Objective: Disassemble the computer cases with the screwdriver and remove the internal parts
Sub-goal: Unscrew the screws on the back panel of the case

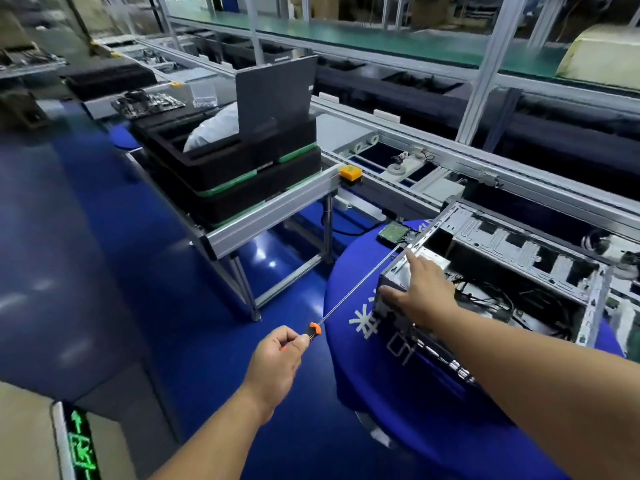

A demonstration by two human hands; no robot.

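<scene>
Orange-and-black, the handle of the screwdriver (313,332) is being gripped by the left hand (277,358), its long shaft being aimed at the upper left corner of the opened computer case (502,268). That corner is being pressed by the flat, spread right hand (424,289). The case is being supported on a blue-covered table (381,393).

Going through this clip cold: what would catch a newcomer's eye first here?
Probably the long thin screwdriver, gripped by the left hand at bottom centre, its shaft reaching up to the corner of the open computer case at right. The right hand rests on that corner. Left of centre, black trays sit stacked on a metal stand.
</scene>
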